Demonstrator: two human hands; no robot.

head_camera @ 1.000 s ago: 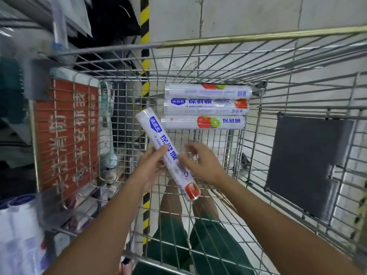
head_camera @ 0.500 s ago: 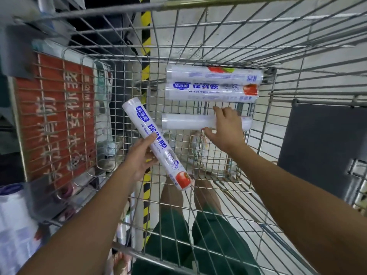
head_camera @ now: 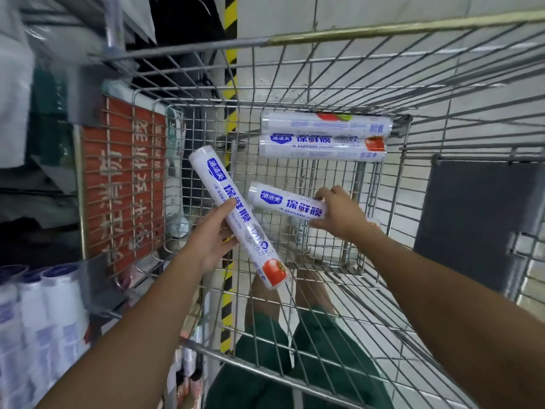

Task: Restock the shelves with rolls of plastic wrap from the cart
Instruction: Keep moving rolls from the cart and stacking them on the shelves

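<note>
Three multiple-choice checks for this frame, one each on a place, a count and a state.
1. The two loose rolls in the cart lie: A. at its far end B. at its near end C. outside it
2. Rolls being held: A. none B. one C. two
3. The right hand is: A. open, empty B. gripping a roll C. on the cart rim
Answers: 1A, they rest against its far side; 2C, the left hand holds a slanted roll and the right a second roll; 3B, it curls round that roll.
</note>
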